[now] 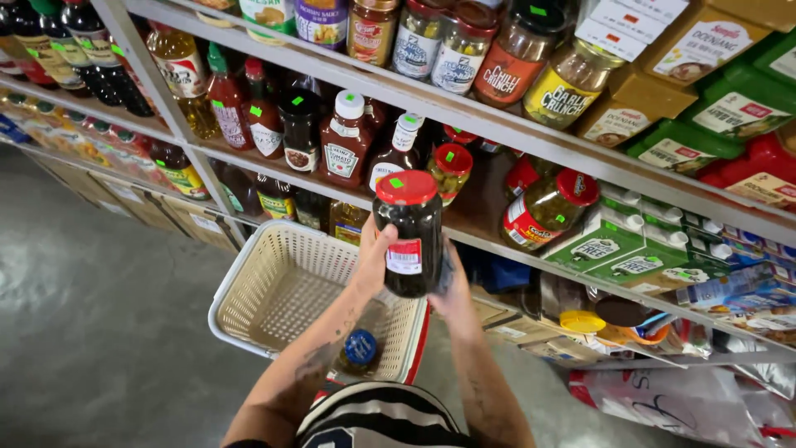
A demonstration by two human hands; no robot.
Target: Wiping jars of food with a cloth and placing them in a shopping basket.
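Both forearms rise from the bottom centre of the frame toward the middle. The left hand (371,261) is raised, with the thumb pointing up and the palm turned to the right. The right hand (454,286) is just beside it, slightly lower, fingers curled and partly hidden. Both hands are closed in a grip, wrists near together.

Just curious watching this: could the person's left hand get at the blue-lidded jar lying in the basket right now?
Probably not at once. The left hand is wrapped around the dark jar, shared with the right hand. The blue-lidded jar sits below in the open basket, uncovered.
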